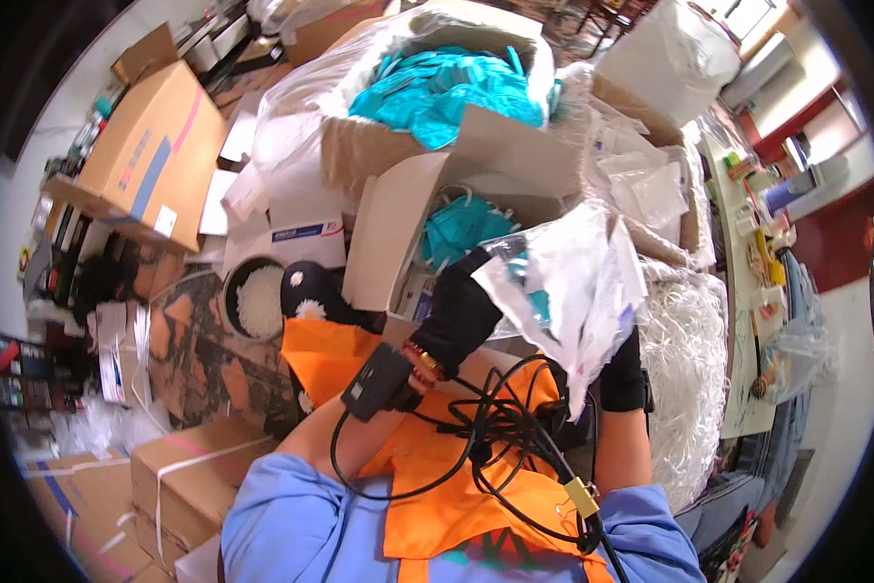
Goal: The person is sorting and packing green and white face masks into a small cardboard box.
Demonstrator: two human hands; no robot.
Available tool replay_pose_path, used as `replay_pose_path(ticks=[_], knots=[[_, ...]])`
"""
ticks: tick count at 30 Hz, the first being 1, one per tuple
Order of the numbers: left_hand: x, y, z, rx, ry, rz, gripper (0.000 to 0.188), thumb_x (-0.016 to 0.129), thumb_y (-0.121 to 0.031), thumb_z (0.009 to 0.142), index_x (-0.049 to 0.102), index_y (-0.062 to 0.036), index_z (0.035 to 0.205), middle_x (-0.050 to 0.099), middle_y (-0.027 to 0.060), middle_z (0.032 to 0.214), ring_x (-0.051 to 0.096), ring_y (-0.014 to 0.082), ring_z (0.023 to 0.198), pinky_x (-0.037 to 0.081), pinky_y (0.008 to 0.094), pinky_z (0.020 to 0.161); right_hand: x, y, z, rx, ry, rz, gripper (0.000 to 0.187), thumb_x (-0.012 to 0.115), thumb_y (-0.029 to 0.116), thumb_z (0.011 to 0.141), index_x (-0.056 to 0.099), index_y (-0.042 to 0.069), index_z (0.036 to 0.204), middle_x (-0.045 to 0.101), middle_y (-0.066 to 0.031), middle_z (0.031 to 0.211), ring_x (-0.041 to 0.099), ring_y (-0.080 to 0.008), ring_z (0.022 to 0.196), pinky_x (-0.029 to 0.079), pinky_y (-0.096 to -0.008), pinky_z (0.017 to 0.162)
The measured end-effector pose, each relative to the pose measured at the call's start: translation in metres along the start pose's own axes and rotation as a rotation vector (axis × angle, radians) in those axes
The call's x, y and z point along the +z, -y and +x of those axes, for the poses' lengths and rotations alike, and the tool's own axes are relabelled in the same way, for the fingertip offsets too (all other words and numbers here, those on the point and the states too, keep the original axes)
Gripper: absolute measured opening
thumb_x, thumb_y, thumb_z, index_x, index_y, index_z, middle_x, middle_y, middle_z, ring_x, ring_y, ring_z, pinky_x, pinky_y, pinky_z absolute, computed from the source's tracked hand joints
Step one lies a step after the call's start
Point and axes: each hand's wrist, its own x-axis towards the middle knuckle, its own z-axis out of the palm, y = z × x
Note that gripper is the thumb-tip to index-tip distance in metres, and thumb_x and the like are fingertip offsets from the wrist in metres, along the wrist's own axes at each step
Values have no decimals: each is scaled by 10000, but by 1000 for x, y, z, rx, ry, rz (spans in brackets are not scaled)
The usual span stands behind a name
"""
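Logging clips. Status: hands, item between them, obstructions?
Left hand, right hand, both black-gloved: at crumpled white-and-clear plastic packaging, grip hidden. Tangled black cables close by.

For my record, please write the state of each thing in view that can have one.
Plastic packaging: crumpled, between left hand and right hand
Front carton: open, holding teal face masks
Plastic-lined carton: open, heaped with teal masks
Tall left carton: flaps open
Strapped brown carton: closed
Black cable: loosely coiled
Round bin: contains white bits
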Motion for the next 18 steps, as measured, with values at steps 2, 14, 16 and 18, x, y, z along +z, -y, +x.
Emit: replay_pose_path(ticks=[2,14,16,18], knots=[[-8,-3,1,-34,11,325,218,610,-84,823,646,-39,1033,681,85,840,653,190,790,514,321,729,9,23,8,63,70,247,266,576,111,899,645,-30,1113,680,-56,1025,603,-140,927,477,-295,845],[-14,21,11,30,81,296,157,718,-141,723,624,-33,788,640,115,711,651,283,677,496,342,613,5,77,36,209,22,332,230,641,166,919,677,16,1089,650,33,844,528,-46,699,430,-238,639],[-12,3,10,158,65,361,162,708,-138,734,639,-27,831,654,121,737,661,286,698,502,341,623,1,68,42,209,-35,322,247,623,178,932,666,12,1110,652,26,866,530,-45,711,431,-237,646],[-13,0,11,182,-23,296,222,672,-109,805,681,-21,1008,702,121,838,689,243,765,518,321,680,-6,74,48,290,-88,366,251,609,187,941,661,9,1111,649,27,870,530,-43,718,431,-232,639]])
